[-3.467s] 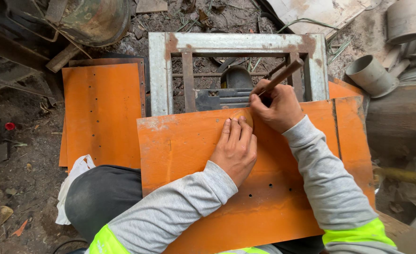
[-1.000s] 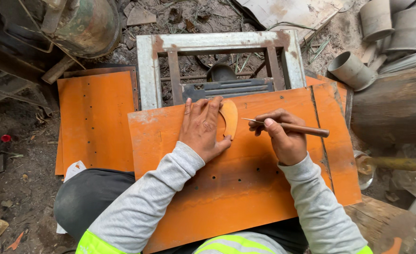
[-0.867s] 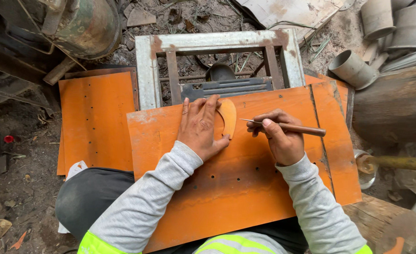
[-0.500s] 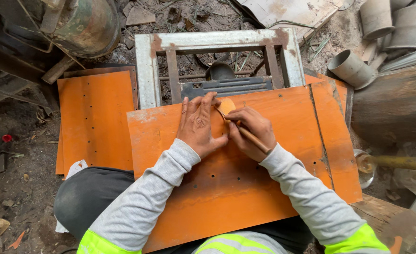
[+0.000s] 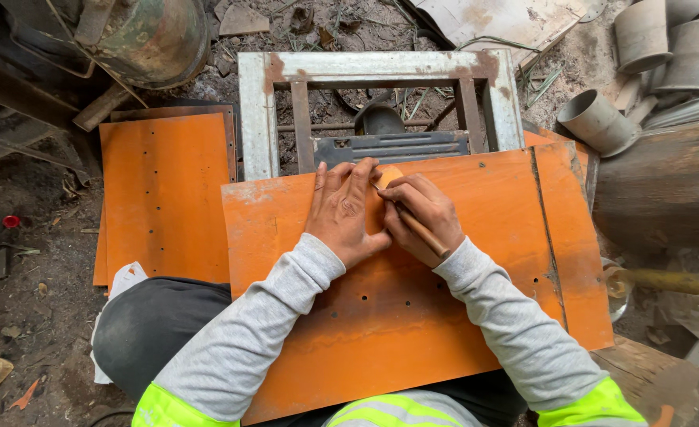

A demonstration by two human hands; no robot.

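1. On the large orange sheet-metal panel point(image 5: 444, 316) across the person's lap lies a small rounded orange template piece point(image 5: 387, 175), near the panel's far edge.
2. Left hand point(image 5: 343, 212) lies flat, fingers spread, pressing the template down.
3. Right hand point(image 5: 421, 217) is curled around a thin brown wooden pencil-like stick point(image 5: 419, 229), its tip at the template's edge.
4. Beyond the panel stands a rusty grey-white metal frame point(image 5: 258, 119).
5. Another orange panel point(image 5: 164, 194) lies on the ground to the left.
6. Grey pipe sections point(image 5: 598, 119) sit at the right, near a weathered log point(image 5: 666, 186).
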